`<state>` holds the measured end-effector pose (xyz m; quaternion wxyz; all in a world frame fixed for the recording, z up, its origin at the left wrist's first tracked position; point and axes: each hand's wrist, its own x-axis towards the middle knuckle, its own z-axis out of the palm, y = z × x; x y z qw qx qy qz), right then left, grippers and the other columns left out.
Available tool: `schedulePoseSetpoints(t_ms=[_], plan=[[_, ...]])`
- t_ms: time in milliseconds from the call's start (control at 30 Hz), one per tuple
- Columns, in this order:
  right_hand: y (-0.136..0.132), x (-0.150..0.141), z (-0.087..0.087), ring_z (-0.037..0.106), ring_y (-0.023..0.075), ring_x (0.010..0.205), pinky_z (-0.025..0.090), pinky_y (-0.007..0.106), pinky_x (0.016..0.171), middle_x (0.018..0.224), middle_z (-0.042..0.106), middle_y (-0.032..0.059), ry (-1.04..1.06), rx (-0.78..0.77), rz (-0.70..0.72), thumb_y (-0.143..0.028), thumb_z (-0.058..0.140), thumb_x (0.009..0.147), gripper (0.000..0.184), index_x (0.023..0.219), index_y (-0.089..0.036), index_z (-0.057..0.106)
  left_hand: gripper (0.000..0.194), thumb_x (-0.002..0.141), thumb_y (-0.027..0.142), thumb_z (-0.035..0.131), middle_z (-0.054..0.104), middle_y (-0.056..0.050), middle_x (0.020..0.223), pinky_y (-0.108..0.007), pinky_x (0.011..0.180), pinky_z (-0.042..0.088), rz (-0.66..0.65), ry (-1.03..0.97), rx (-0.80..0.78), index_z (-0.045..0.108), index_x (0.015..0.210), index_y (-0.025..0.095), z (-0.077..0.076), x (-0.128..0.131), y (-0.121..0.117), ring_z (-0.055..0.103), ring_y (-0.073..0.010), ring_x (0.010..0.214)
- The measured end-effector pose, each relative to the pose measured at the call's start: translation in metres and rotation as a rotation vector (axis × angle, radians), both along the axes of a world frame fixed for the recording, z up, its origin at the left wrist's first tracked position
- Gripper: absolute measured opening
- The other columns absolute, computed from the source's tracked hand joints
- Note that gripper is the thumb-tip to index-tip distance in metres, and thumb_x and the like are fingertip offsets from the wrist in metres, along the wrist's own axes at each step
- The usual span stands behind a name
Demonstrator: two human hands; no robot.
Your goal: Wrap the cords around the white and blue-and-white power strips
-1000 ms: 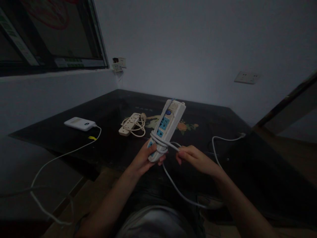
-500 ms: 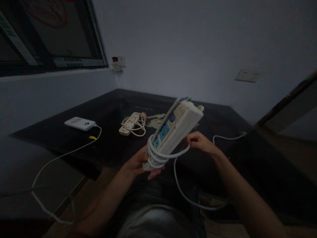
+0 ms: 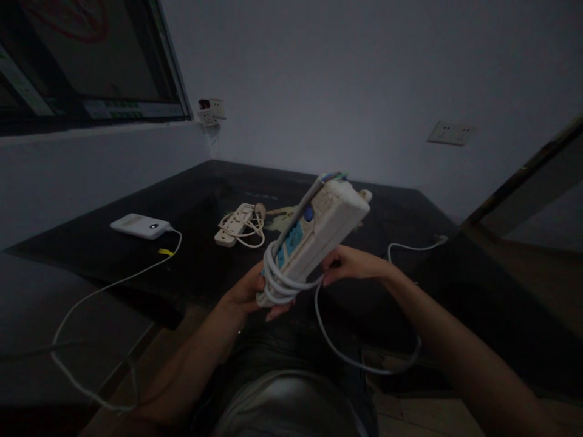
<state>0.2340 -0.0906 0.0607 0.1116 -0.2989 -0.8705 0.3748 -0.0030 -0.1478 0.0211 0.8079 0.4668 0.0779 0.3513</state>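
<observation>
2 hands (image 3: 248, 289), 1 held power strip (image 3: 315, 238), 1 cord (image 3: 283, 281) around it

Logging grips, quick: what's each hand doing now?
Left hand: closed, holding the power strip by its lower end.
Right hand: closed, holding that strip's cord.

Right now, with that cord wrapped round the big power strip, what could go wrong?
The coils of cord bunch round the strip's lower end by the left grip, so they might slide off if the big power strip tips. The hanging loop droops below the right grip, so it could catch or tangle. Coloured wires show at the strip's upper end; a bump might bend or tug them.
</observation>
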Motion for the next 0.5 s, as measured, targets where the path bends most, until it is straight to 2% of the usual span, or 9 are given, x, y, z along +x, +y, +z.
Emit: schedulePoseSetpoints(t_ms=[67,200,300,400,433,500], plan=[[0.004,0.005,-0.002,0.043,0.0082,0.052,0.033,0.020,0.050,0.052,0.049,-0.0050,-0.017,-0.092,0.039,-0.050,0.068,0.073,0.040,0.060,-0.012,0.063,0.054,0.057,0.056,0.077,0.061,-0.003,0.057,-0.018,0.028,0.038,-0.016,-0.059,0.017,0.062,0.086,0.013,-0.005,-0.001,0.004,0.044,-0.0078,0.033],[-0.001,0.015,-0.002,0.049,0.0105,0.058,0.037,0.022,0.056,0.058,0.056,-0.0015,0.044,-0.098,-0.065,-0.048,0.066,0.077,0.038,0.064,-0.012,0.064,0.048,0.067,0.048,0.074,0.064,-0.004,0.064,-0.017,0.032,0.040,-0.017,-0.138,0.064,0.060,0.096,0.012,-0.005,0.000,0.005,0.050,-0.0088,0.038],[-0.016,0.020,0.000,0.056,0.0122,0.064,0.043,0.024,0.061,0.074,0.065,0.0024,0.117,-0.095,-0.130,-0.044,0.061,0.083,0.033,0.089,-0.013,0.069,0.046,0.069,0.048,0.074,0.065,-0.003,0.067,-0.016,0.033,0.040,0.089,-0.122,0.003,0.059,0.095,0.014,0.001,0.002,0.004,0.053,-0.0093,0.042],[-0.033,0.022,0.005,0.060,0.0140,0.075,0.047,0.025,0.066,0.092,0.068,0.0054,0.168,-0.075,-0.125,-0.042,0.057,0.087,0.038,0.115,-0.018,0.064,0.047,0.066,0.050,0.076,0.065,-0.003,0.071,-0.016,0.035,0.039,0.211,-0.076,-0.136,0.058,0.091,0.014,0.005,0.002,0.006,0.052,-0.0083,0.044],[-0.038,0.021,0.007,0.060,0.0143,0.078,0.047,0.026,0.068,0.094,0.068,0.0057,0.171,-0.059,-0.111,-0.042,0.056,0.088,0.038,0.118,-0.019,0.063,0.048,0.065,0.050,0.076,0.065,-0.003,0.071,-0.015,0.035,0.039,0.247,-0.058,-0.179,0.057,0.090,0.015,0.005,0.002,0.007,0.052,-0.0080,0.044],[-0.047,0.019,0.012,0.057,0.0128,0.073,0.045,0.024,0.064,0.086,0.067,0.0042,0.164,-0.028,-0.103,-0.042,0.051,0.091,0.037,0.115,-0.019,0.066,0.051,0.062,0.051,0.078,0.064,-0.003,0.071,-0.015,0.036,0.039,0.301,-0.030,-0.227,0.056,0.090,0.015,0.005,0.002,0.009,0.052,-0.0078,0.045]])
